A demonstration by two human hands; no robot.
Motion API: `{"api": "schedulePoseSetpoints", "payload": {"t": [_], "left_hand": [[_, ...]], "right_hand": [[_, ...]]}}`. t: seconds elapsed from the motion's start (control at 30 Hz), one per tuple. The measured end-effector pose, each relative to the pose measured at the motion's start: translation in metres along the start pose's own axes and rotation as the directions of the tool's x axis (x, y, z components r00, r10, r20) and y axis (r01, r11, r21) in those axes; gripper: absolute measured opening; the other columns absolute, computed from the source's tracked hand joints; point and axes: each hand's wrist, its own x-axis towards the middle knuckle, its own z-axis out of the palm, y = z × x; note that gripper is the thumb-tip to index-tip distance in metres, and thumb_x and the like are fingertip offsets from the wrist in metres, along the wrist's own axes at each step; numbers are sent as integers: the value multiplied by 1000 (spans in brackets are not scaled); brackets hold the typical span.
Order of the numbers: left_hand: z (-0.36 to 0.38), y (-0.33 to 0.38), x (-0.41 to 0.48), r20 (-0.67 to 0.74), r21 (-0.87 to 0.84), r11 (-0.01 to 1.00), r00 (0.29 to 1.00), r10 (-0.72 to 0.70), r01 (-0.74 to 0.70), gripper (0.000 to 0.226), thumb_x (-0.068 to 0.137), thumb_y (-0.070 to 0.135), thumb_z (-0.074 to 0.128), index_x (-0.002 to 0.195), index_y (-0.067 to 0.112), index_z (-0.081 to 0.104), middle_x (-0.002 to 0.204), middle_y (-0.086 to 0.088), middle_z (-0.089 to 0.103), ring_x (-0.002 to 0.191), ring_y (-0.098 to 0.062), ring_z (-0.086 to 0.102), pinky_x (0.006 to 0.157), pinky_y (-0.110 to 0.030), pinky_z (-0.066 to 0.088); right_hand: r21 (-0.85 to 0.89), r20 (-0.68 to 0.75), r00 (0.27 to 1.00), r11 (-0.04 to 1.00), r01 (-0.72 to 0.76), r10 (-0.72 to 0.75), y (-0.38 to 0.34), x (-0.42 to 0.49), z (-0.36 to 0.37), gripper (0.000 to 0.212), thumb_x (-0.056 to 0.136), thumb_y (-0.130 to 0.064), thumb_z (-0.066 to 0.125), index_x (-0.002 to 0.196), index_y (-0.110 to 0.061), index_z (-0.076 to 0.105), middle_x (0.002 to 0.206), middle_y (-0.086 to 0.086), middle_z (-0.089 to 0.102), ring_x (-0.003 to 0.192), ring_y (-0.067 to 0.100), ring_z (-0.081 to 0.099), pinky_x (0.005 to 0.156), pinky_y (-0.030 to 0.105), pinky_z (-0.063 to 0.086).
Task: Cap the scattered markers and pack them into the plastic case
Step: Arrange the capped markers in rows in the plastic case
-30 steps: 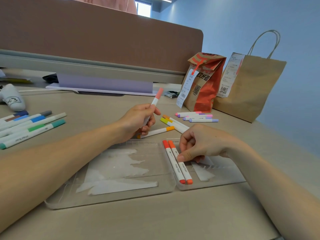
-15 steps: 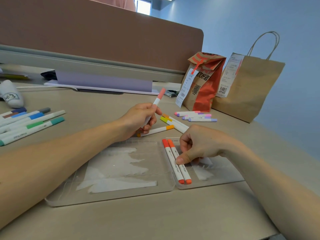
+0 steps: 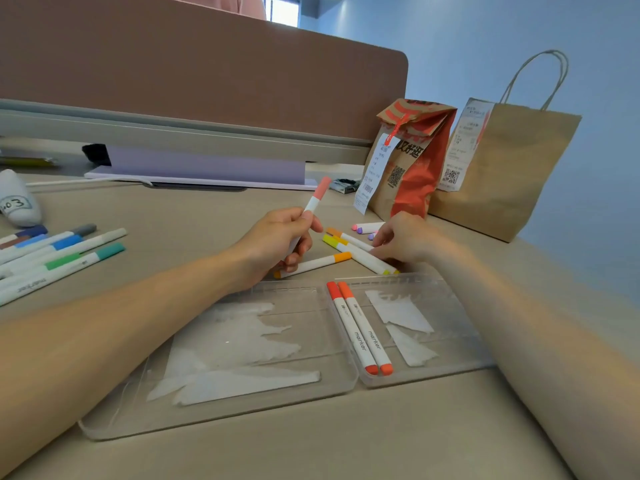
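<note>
The clear plastic case [image 3: 453, 308] lies open in front of me, and two orange-capped markers [image 3: 362, 332] lie side by side at the left of its right half. My left hand [image 3: 277, 242] grips a pink-capped marker [image 3: 314, 201], tilted upward, just beyond the case. Reaching past the case's far edge, my right hand [image 3: 403, 239] has its fingertips on the yellow-capped markers [image 3: 360, 255]. An orange-capped marker [image 3: 320, 263] lies between my hands. Pink and purple markers [image 3: 367, 226] lie partly hidden behind my right hand.
Several blue, green and grey markers [image 3: 62, 251] lie at the left. A white bottle [image 3: 17, 204] stands beyond them. A red-and-brown paper bag [image 3: 412, 168] and a brown handled bag [image 3: 502, 168] stand at the back right. A purple board [image 3: 204, 166] lies under the partition.
My right hand has left the two orange markers in the case and moved forward to the yellow-capped markers beyond it. My left hand still holds the pink-capped marker in the same place.
</note>
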Motion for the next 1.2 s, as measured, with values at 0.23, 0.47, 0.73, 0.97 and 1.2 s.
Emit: {"api": "schedulePoseSetpoints", "payload": {"t": [0.23, 0.47, 0.73, 0.97, 1.2], "left_hand": [[1, 0, -1, -4, 0, 1000, 1000, 11, -11, 29, 107, 22, 35, 99, 8, 59, 62, -4, 47, 45, -14, 35, 47, -27, 32], [1, 0, -2, -2, 28, 999, 1000, 16, -16, 30, 107, 24, 34, 100, 9, 59, 62, -4, 47, 46, -13, 36, 45, -26, 33], [0, -1, -1, 1, 62, 998, 1000, 27, -27, 30, 107, 24, 33, 98, 11, 58, 62, -4, 47, 46, -12, 36, 45, -26, 34], [0, -1, -2, 8, 82, 996, 1000, 29, -29, 30, 107, 25, 33, 98, 12, 58, 62, -3, 48, 46, -11, 36, 45, -26, 35], [0, -1, -1, 17, 85, 996, 999, 31, -32, 30, 107, 25, 34, 99, 11, 58, 61, -3, 48, 45, -11, 36, 44, -26, 34]], "right_hand": [[-31, 4, 999, 999, -36, 37, 1, -13, -4, 6, 81, -20, 74, 77, -17, 77, 71, -3, 68, 66, 12, 57, 55, 23, 43], [187, 52, 996, 979, -82, 74, -4, -39, -18, 11, 72, -2, 66, 72, -3, 76, 72, 19, 70, 62, 21, 59, 63, 33, 53], [349, 408, 912, 918, -189, 33, -35, -95, -40, 20, 83, 1, 63, 63, -1, 65, 51, 9, 58, 40, 13, 50, 38, 20, 41], [196, 572, 820, 965, -175, 32, -43, -110, -19, 21, 87, -12, 67, 68, -4, 71, 57, 10, 64, 42, 13, 53, 39, 20, 43], [239, 582, 812, 964, -119, -44, -41, -111, -20, 34, 86, -36, 72, 56, -19, 72, 57, 5, 63, 43, 11, 49, 44, 20, 40]]}}
